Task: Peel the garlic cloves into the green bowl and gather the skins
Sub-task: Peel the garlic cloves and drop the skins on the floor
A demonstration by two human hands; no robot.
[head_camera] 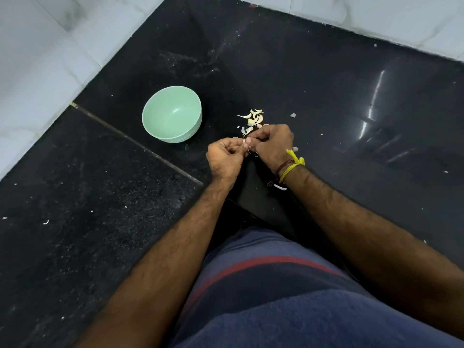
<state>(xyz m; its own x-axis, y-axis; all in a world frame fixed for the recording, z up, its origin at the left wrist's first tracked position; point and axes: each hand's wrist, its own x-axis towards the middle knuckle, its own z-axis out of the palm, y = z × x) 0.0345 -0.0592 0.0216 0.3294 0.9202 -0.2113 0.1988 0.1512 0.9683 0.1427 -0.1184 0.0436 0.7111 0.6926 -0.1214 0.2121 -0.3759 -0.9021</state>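
Note:
A green bowl (172, 113) stands on the black stone counter (313, 84) and looks empty. Right of it lies a small heap of pale garlic skins and cloves (254, 119). Just in front of the heap my left hand (226, 156) and my right hand (272, 144) meet, fingers curled. Together they pinch a small garlic clove (246, 144) between the fingertips; most of it is hidden. A yellow thread is tied round my right wrist.
White tiled walls (37, 59) border the counter at the left and the back. A seam (135, 141) crosses the stone left of my hands. Loose skin bits (293, 115) lie scattered about. My blue shirt fills the bottom.

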